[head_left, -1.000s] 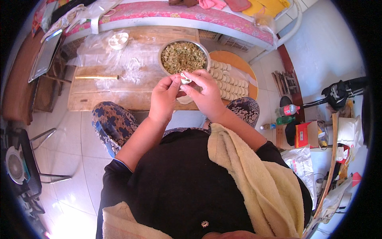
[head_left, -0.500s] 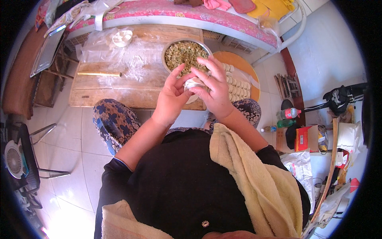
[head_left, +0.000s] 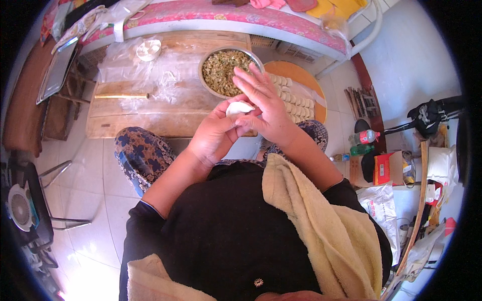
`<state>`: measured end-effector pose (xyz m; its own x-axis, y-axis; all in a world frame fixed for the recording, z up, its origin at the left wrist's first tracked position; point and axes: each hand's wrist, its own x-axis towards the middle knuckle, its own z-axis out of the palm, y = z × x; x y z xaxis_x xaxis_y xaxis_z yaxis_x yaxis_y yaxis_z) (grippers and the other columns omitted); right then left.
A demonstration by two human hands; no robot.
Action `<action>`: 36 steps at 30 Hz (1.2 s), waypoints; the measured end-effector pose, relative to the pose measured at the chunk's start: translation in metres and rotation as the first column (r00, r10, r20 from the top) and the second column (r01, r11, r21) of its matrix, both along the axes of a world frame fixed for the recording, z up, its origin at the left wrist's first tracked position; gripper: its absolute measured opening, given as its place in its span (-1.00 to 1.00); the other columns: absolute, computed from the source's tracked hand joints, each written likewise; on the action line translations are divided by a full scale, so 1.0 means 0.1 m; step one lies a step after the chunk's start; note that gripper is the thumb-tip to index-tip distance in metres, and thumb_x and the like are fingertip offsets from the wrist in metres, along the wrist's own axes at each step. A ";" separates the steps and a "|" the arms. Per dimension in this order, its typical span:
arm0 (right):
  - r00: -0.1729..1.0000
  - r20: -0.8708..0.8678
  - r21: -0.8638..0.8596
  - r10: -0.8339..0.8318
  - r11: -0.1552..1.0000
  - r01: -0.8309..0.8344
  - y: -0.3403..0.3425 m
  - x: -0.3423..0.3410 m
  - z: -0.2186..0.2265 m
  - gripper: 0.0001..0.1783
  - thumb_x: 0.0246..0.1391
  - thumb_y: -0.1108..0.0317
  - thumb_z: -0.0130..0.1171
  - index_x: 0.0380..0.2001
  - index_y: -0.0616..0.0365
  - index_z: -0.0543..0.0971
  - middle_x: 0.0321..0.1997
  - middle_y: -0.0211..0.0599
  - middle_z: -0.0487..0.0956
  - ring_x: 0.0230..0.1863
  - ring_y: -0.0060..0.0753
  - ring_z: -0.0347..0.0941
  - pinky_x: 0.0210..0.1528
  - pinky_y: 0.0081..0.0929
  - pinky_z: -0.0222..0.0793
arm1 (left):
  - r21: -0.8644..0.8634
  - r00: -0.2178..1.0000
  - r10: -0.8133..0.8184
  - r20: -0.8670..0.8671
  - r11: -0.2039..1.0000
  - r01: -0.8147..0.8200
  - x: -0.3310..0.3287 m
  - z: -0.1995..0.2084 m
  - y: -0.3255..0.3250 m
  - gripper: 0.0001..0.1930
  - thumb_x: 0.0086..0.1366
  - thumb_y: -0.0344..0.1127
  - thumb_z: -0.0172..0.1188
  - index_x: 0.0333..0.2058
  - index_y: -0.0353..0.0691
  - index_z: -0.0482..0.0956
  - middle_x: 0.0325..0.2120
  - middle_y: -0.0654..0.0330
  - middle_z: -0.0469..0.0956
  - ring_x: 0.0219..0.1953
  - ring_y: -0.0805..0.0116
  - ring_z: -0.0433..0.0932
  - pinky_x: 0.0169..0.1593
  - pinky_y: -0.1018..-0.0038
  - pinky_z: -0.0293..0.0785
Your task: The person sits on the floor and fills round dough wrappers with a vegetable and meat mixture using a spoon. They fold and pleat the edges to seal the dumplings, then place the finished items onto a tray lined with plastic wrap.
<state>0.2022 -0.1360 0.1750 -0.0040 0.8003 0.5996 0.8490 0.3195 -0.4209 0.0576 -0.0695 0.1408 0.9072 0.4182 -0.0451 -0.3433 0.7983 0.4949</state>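
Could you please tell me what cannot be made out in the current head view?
All in the head view:
Held dumpling: its underside, hidden by the left hand.
Filling: its right part, behind the right hand.
Dumpling rows: the left ends, behind the right hand, so no full count.
White bowl: contents, too small and bright.
Yellow cloth: far end, cut off by the upper edge.

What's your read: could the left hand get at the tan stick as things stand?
Probably yes: nothing visible blocks the tan stick on the floured board, though the left hand holds a dumpling and would likely need freeing first.
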 end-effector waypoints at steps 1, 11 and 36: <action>0.999 0.042 0.018 -0.011 1.000 0.010 0.00 0.02 0.01 -0.67 0.22 0.23 -0.05 -0.10 0.13 0.58 0.09 -0.27 0.52 0.35 -0.05 0.12 0.39 -0.06 -0.26 | -0.039 0.999 -0.018 0.028 0.999 0.019 -0.01 0.05 0.00 -0.60 0.23 -0.50 0.13 0.05 -0.23 0.32 -0.10 0.15 0.47 -0.02 0.31 0.49 0.07 0.39 0.45; 0.998 0.069 -0.092 0.001 0.996 0.005 -0.09 0.14 0.05 -0.67 0.10 0.24 0.08 -0.09 0.12 0.57 0.05 -0.21 0.51 0.26 -0.07 0.23 0.32 -0.12 -0.08 | -0.105 0.999 0.031 -0.008 0.994 -0.032 0.04 -0.04 -0.01 -0.59 0.23 -0.53 0.11 0.05 -0.23 0.29 -0.08 0.11 0.46 -0.04 0.24 0.51 0.11 0.34 0.46; 0.999 0.027 0.120 -0.045 0.992 0.041 -0.20 0.10 0.14 -0.84 -0.21 0.44 0.28 -0.44 0.16 0.59 -0.44 -0.32 0.49 -0.34 -0.19 0.40 -0.26 -0.30 0.31 | -0.010 0.998 -0.053 0.035 0.999 0.053 0.05 0.06 -0.05 -0.61 0.26 -0.51 0.11 0.06 -0.21 0.33 -0.05 0.11 0.44 0.01 0.30 0.49 0.11 0.39 0.46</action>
